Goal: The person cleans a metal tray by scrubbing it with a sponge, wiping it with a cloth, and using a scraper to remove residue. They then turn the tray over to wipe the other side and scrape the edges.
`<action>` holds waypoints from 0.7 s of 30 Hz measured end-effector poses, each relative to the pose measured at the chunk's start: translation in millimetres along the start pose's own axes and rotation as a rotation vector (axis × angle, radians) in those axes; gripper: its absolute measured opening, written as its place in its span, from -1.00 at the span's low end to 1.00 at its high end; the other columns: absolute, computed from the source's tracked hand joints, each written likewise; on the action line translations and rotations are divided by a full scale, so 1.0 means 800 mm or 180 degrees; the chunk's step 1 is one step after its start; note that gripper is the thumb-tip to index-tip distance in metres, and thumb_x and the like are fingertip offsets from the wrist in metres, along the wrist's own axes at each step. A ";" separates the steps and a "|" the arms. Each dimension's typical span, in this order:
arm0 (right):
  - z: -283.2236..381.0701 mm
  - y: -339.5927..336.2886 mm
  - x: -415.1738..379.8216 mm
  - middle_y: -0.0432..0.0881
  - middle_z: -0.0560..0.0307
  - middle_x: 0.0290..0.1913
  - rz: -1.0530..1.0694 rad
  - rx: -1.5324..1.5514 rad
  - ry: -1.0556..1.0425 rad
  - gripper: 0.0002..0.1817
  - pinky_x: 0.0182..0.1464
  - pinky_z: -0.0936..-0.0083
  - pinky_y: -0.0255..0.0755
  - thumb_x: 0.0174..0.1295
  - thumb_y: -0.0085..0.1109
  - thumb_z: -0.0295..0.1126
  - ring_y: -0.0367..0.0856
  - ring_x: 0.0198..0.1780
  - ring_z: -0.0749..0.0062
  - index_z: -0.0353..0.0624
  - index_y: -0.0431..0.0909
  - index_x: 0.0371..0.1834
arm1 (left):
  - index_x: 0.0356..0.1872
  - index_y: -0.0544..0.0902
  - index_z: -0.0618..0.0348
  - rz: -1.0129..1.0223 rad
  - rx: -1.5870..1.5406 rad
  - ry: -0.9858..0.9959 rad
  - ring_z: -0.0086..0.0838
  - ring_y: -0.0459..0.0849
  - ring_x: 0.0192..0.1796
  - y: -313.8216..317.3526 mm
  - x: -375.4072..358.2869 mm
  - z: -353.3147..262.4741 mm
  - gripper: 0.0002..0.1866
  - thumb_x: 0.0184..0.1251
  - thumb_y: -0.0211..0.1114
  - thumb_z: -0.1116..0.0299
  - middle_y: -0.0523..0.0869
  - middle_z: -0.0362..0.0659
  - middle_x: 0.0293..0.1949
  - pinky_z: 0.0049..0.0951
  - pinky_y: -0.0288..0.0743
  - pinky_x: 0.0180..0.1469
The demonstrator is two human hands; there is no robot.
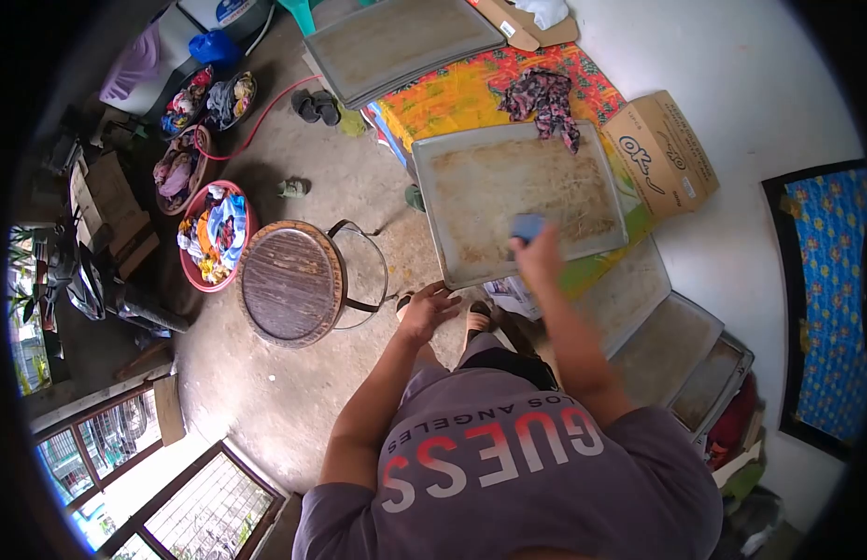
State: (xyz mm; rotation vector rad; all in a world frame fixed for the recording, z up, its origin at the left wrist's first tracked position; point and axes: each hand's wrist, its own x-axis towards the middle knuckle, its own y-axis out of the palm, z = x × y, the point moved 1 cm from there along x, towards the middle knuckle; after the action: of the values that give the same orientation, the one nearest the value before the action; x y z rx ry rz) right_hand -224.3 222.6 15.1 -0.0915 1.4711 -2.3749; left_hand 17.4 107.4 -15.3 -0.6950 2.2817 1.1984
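Note:
A large metal tray (517, 196) with brown stains lies on a table with a yellow and red patterned cloth (443, 89). My right hand (538, 257), blurred by motion, grips a small blue-grey block (527, 227) against the lower part of the tray. Near the tray's lower left corner is my left hand (428, 315), its fingers spread and nothing in them. A dark floral cloth (542, 101) hangs over the tray's upper edge.
More trays (405, 47) are stacked beyond, and others (671, 345) lean at the right. A cardboard box (662, 154) stands by the wall. A round wooden stool (291, 283) and a pink laundry basin (216, 235) are at the left.

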 end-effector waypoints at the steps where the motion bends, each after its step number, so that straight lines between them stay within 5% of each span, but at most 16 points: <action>1: 0.031 0.027 -0.021 0.58 -0.12 0.06 -0.0009 -0.0198 -0.0336 -0.21 -0.02 0.07 0.53 0.01 0.44 -0.10 0.63 0.02 -0.12 -0.19 0.27 0.25 | 0.30 0.34 0.38 -0.0017 -0.0333 -0.0104 -0.17 0.56 0.25 0.007 -0.005 -0.002 -0.44 0.24 0.20 0.65 0.46 0.00 0.24 -0.22 0.59 0.13; 3: 0.089 0.041 -0.060 0.55 -0.08 0.12 0.0495 -0.0285 -0.0965 -0.23 0.03 0.07 0.50 0.01 0.43 -0.14 0.60 0.06 -0.05 -0.14 0.26 0.25 | 0.30 0.34 0.37 -0.0261 -0.0127 -0.0216 -0.16 0.56 0.24 0.017 -0.009 -0.007 -0.44 0.24 0.21 0.65 0.48 0.00 0.21 -0.22 0.59 0.13; 8: 0.084 0.040 0.003 0.54 -0.07 0.08 0.0121 -0.0107 -0.0441 -0.22 -0.01 0.02 0.51 -0.01 0.44 -0.13 0.59 0.07 -0.05 -0.13 0.25 0.26 | 0.29 0.35 0.37 -0.0327 0.0424 0.0008 -0.11 0.59 0.20 0.003 -0.008 0.001 -0.47 0.29 0.20 0.55 0.50 -0.01 0.15 -0.20 0.61 0.11; 10: 0.098 0.021 0.016 0.53 -0.08 0.10 0.0275 0.0018 -0.0143 -0.22 0.01 0.01 0.50 0.01 0.42 -0.14 0.58 0.09 -0.07 -0.15 0.24 0.26 | 0.38 0.23 0.34 -0.0236 0.0030 -0.0118 -0.12 0.54 0.26 0.007 -0.013 -0.002 -0.36 0.27 0.22 0.54 0.41 0.02 0.29 -0.20 0.60 0.13; 14: 0.129 0.053 -0.041 0.48 -0.14 0.17 0.0715 0.0094 -0.0555 -0.19 0.05 0.04 0.49 0.07 0.39 -0.12 0.57 0.10 -0.08 -0.18 0.18 0.32 | 0.45 0.14 0.27 -0.0090 0.0043 -0.0063 -0.17 0.52 0.27 0.006 -0.016 0.006 -0.28 0.26 0.20 0.54 0.29 -0.04 0.44 -0.23 0.58 0.08; 18: 0.141 0.037 -0.065 0.47 -0.15 0.17 0.0376 0.0922 -0.1096 -0.24 0.02 0.06 0.48 0.14 0.34 -0.15 0.55 0.10 -0.13 -0.17 0.17 0.33 | 0.48 0.08 0.21 0.0066 0.0430 -0.0017 -0.20 0.51 0.26 -0.001 -0.018 0.019 -0.22 0.24 0.20 0.55 0.22 -0.05 0.48 -0.22 0.58 0.06; 21: 0.161 -0.014 -0.059 0.45 -0.17 0.18 -0.0032 0.1141 -0.1504 -0.30 0.02 0.13 0.49 0.20 0.28 -0.16 0.52 0.11 -0.18 -0.19 0.19 0.32 | 0.45 0.17 0.22 -0.0432 0.0171 -0.0263 -0.21 0.56 0.22 0.004 -0.023 0.009 -0.28 0.25 0.23 0.54 0.29 -0.03 0.43 -0.25 0.61 0.00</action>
State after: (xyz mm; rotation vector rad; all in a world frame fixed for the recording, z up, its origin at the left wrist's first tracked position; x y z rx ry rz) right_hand -152.8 131.7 90.4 -0.5284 0.8220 -2.3653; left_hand 30.5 118.6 -6.1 -0.7533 2.1542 1.0792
